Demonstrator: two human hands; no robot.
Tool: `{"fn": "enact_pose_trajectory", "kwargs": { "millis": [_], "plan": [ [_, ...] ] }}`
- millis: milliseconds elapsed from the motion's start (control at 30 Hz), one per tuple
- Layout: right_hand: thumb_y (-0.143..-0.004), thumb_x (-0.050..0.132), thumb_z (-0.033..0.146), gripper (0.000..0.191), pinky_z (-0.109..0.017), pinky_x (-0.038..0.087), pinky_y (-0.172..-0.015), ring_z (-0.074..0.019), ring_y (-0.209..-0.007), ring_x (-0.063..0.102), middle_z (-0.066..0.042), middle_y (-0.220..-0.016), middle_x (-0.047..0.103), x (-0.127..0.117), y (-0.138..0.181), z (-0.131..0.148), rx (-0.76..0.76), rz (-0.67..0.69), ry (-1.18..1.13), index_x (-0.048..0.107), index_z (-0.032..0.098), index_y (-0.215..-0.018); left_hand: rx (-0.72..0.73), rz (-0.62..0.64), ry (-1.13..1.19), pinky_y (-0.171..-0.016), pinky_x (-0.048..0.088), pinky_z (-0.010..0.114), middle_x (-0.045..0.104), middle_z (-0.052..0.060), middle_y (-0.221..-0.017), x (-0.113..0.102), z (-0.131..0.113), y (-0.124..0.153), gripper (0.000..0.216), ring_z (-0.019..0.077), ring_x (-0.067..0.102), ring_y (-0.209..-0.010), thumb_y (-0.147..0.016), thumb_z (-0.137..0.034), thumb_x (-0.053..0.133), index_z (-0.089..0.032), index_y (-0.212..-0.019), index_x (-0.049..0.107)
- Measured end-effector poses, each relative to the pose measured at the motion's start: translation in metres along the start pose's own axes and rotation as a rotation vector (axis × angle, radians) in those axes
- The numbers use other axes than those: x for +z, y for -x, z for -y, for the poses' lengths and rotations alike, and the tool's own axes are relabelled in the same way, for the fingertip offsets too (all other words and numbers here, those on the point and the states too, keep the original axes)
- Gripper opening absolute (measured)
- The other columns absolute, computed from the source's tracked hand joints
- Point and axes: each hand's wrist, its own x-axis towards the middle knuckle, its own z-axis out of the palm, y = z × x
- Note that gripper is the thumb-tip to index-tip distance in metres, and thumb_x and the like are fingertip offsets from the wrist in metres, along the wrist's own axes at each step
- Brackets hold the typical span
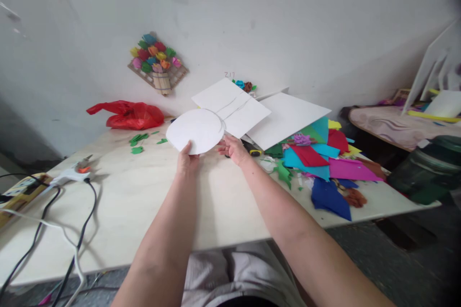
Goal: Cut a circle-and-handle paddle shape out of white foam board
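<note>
Both forearms stretch out from the lap over the tabletop (pixel 144 201) to a white disc (pixel 196 129), which is lifted a little off the surface and tilted up toward the wall. The left hand (pixel 187 159) pinches its near rim, thumb on top. The right hand (pixel 234 148) meets the rim at the right side with curled fingers; whether it grips or only steadies cannot be told.

Card this thin would likely buckle under a hard pinch, so a light hold at two well-spaced rim points seems soundest.

The disc is plain white, flat and cleanly round, and a second edge along its right side suggests two stacked layers. Just beyond the hands lies a white sheet (pixel 234 105) with curved pencil lines. Coloured paper scraps (pixel 324 163) lie right of the right hand. Left of the left hand are green snippets (pixel 139 140) and a glue gun (pixel 77 169).
</note>
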Motion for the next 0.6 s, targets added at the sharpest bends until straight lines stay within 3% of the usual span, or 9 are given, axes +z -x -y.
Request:
{"fn": "enact_pose_trajectory", "kwargs": {
  "millis": [200, 400, 600],
  "plan": [
    [-0.096, 0.045, 0.042, 0.036, -0.02, 0.043, -0.035, -0.0129, -0.048, 0.062, -0.009, -0.071, 0.072, -0.004, 0.002, 0.011, 0.013, -0.191, -0.079, 0.061, 0.01, -0.096, -0.033, -0.071, -0.02, -0.087, 0.057, 0.031, 0.073, 0.003, -0.107, -0.001, -0.005, -0.005, 0.054, 0.0211, 0.067, -0.105, -0.072, 0.002, 0.056, -0.022, -0.12, 0.061],
    [-0.091, 0.051, 0.048, 0.04, -0.02, 0.04, -0.033, -0.0125, -0.043, 0.058, -0.009, -0.064, 0.07, -0.012, 0.002, 0.016, 0.01, -0.236, -0.075, 0.062, 0.01, -0.088, -0.01, -0.099, -0.007, -0.083, 0.058, 0.03, 0.073, 0.002, -0.105, -0.001, -0.01, -0.003, 0.055, 0.0203, 0.068, -0.1, -0.071, 0.001, 0.054, -0.024, -0.12, 0.061],
    [-0.077, 0.067, 0.022, 0.012, -0.017, 0.022, -0.027, -0.0056, -0.033, 0.041, 0.004, -0.05, 0.058, -0.026, -0.003, 0.02, -0.171, -0.446, -0.17, 0.058, 0.014, -0.076, -0.002, -0.079, -0.015, -0.086, 0.057, 0.032, 0.073, 0.004, -0.103, -0.002, -0.011, -0.003, 0.047, 0.0217, 0.068, -0.101, -0.075, -0.007, 0.057, -0.021, -0.12, 0.061]
  ]
}}
